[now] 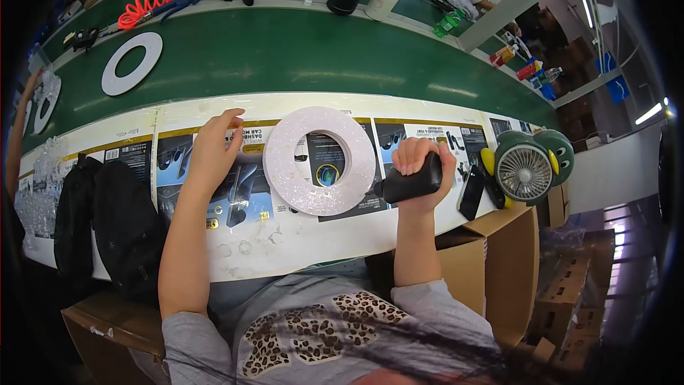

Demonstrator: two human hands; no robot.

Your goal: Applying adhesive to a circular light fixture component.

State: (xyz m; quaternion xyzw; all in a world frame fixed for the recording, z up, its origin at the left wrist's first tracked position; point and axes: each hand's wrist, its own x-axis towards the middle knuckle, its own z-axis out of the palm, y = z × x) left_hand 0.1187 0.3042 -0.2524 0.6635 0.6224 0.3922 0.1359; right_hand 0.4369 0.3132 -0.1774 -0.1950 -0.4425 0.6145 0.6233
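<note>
In front of me on the worktable lies a thick white ring (pixel 285 182) with a speckled, glittery surface; printed sheets show through its hole. My right hand (pixel 433 160), to the ring's right, grips a small black bottle (pixel 413 184). The bottle is tipped on its side, and its narrow end points left toward the ring. My left hand (pixel 219 144) is left of the ring and apart from it, its fingers stretched out and nothing in them.
Left of me lie black fabric pieces (pixel 128 214) and clear plastic wrap (pixel 44 196). At right are a phone (pixel 471 192), a green fan (pixel 526 171) and an open carton (pixel 506 264). Across the green conveyor (pixel 285 50) stand bottles; a flat white ring (pixel 132 64) lies on it.
</note>
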